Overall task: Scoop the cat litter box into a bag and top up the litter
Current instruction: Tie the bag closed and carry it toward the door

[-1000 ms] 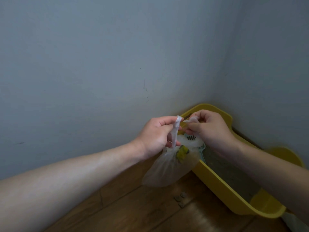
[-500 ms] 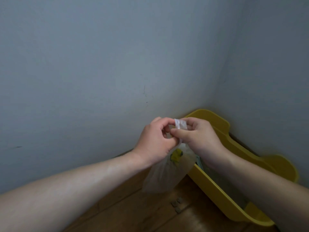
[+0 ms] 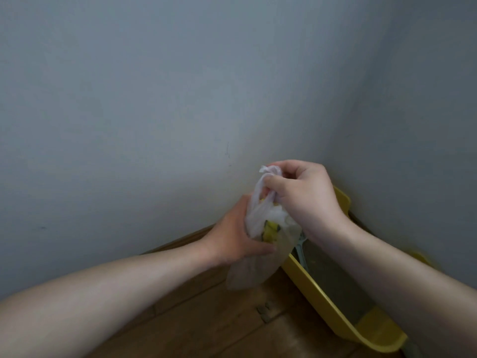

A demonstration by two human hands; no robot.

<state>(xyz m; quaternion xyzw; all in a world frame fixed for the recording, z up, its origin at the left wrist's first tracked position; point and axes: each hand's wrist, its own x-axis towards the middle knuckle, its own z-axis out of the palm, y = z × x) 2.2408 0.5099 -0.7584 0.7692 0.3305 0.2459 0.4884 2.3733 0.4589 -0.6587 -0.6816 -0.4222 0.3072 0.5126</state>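
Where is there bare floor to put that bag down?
Bare floor lies between the left forearm and the litter box, under the bag, save a few pellets. Crowded: the box fills the corner, and the left hand and right hand hold the bag right beside it.

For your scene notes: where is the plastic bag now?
Head view, right of centre: the plastic bag hangs beside the yellow litter box, left hand gripping its body, right hand its top.

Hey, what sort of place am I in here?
Likely a corner of a room at home: a yellow litter box sits on a wooden floor where two plain grey walls meet.
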